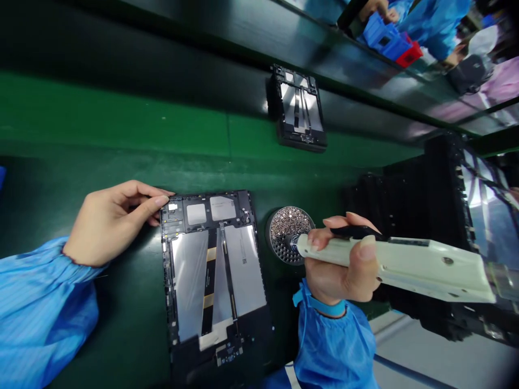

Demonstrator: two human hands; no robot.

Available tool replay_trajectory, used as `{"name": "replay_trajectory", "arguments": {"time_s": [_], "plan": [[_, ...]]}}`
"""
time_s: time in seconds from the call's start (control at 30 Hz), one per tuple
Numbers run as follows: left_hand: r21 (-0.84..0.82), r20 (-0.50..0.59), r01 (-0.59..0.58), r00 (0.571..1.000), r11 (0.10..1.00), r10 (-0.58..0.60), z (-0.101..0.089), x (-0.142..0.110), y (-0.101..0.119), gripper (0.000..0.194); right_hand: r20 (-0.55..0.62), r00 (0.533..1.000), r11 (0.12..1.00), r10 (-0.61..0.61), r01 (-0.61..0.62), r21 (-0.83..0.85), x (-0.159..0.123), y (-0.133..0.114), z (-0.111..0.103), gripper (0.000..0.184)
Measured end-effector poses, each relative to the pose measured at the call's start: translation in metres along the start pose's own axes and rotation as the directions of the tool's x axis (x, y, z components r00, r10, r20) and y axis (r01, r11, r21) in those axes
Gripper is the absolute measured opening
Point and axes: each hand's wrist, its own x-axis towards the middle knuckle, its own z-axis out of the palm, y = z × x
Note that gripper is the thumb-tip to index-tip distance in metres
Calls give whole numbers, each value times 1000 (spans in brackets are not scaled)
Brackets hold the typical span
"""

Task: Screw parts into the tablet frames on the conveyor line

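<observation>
My left hand (117, 216) grips the top left corner of a black tablet frame (213, 270) lying flat on the green mat (101, 135). The frame has silver panels and a black-and-yellow strip down its middle. My right hand (340, 270) is wrapped around a pale electric screwdriver (417, 267). Its metal tip reaches a round metal screw dish (290, 227) heaped with tiny screws, and my fingers hide part of the tip. The dish sits just right of the frame.
A second tablet frame (298, 108) stands at the back of the mat. A dark stack of frames (458, 216) rises on the right. Beyond the mat's far edge are blue and red bins (391, 43) and a person in a blue smock (433, 27).
</observation>
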Motion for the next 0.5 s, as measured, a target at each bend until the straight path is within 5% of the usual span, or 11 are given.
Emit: {"name": "replay_trajectory", "arguments": {"time_s": [0.5], "plan": [[-141,88,61,995,988,-49,-2,4,-1,25,-44,999,996,-21,17,-83,1,-2,5,27]]}}
